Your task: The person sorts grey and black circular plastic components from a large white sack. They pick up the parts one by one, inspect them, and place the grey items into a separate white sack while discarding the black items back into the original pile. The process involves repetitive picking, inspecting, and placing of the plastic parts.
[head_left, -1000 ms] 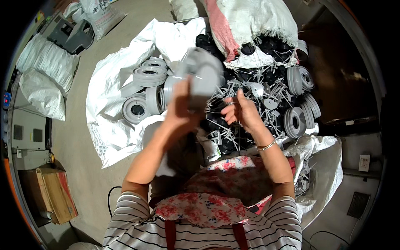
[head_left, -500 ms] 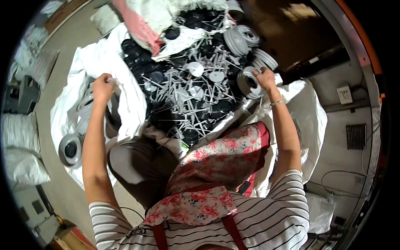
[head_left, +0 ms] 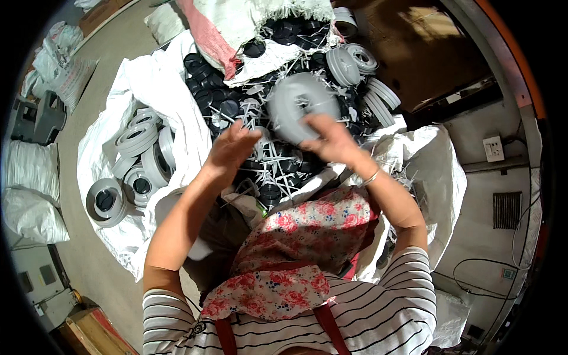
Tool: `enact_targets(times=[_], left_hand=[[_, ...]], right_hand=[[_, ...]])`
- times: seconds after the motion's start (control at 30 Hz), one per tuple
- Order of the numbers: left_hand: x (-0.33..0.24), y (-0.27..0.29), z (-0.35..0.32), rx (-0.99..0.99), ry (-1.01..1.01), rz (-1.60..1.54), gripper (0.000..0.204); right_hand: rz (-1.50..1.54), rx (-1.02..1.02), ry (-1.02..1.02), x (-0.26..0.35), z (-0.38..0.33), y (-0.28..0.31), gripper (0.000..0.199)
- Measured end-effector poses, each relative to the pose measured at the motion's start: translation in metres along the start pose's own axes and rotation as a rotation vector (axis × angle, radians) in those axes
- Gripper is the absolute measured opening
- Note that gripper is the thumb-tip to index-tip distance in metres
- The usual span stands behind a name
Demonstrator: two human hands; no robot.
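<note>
My right hand grips the near edge of a round grey plastic ring, blurred by motion, with a hole in its middle. The ring is up over a heap of black round caps and thin grey plastic pins with flat heads. Left of the ring, my left hand hovers over the heap's near part, its fingers stretched toward the ring and holding nothing I can see. More grey rings lie along the heap's right edge.
To the left, an open white sack holds several grey rings, some with black centres. Another white sack stands open on the right. A red-edged woven sack lies at the far side. Cables hang by the right wall.
My right hand has brought a grey ring from the heap's right edge to over its middle. My left hand has let go of the left sack's rim and moved right toward the ring.
</note>
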State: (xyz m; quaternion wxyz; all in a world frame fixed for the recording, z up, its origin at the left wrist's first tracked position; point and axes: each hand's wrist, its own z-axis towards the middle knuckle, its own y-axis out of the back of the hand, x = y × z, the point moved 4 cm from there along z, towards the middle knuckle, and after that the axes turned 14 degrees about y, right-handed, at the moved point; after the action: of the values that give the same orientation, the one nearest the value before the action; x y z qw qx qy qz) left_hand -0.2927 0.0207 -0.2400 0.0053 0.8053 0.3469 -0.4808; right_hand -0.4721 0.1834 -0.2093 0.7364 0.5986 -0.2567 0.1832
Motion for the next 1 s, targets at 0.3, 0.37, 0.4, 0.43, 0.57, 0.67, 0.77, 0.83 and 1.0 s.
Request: enact_targets(times=[0.3, 0.37, 0.4, 0.43, 0.57, 0.67, 0.77, 0.83, 1.0], left_hand=[[0.001, 0.009, 0.002, -0.031, 0.099, -0.264, 0.029], [-0.005, 0.01, 0.007, -0.069, 0.07, -0.232, 0.029], [-0.004, 0.014, 0.009, -0.119, 0.058, -0.179, 0.028], [-0.003, 0.016, 0.011, -0.164, 0.05, -0.123, 0.028], [-0.008, 0.017, 0.011, -0.192, -0.076, -0.177, 0.027], [-0.006, 0.024, 0.009, -0.219, -0.101, -0.156, 0.027], [-0.01, 0.02, 0.001, -0.173, -0.141, -0.162, 0.03], [-0.009, 0.014, -0.002, -0.063, -0.204, -0.196, 0.03], [-0.012, 0.001, -0.018, 0.067, -0.294, -0.005, 0.033]], right_hand=[[-0.171, -0.586, -0.543, -0.143, 0.007, 0.021, 0.016], [-0.486, -0.247, -0.715, -0.22, -0.015, 0.025, 0.028], [-0.515, -0.163, -0.661, -0.24, -0.02, 0.012, 0.03], [-0.647, -0.113, -0.601, -0.254, -0.023, 0.001, 0.028], [-0.656, 0.01, -0.593, -0.274, -0.014, -0.024, 0.021], [-0.602, -0.02, -0.235, -0.221, 0.017, -0.031, 0.02], [-0.229, -0.151, 0.061, -0.071, 0.051, -0.018, 0.009], [0.093, -0.186, 0.202, 0.006, 0.052, -0.019, 0.011], [0.288, -0.087, -0.039, 0.056, 0.063, -0.031, 0.044]])
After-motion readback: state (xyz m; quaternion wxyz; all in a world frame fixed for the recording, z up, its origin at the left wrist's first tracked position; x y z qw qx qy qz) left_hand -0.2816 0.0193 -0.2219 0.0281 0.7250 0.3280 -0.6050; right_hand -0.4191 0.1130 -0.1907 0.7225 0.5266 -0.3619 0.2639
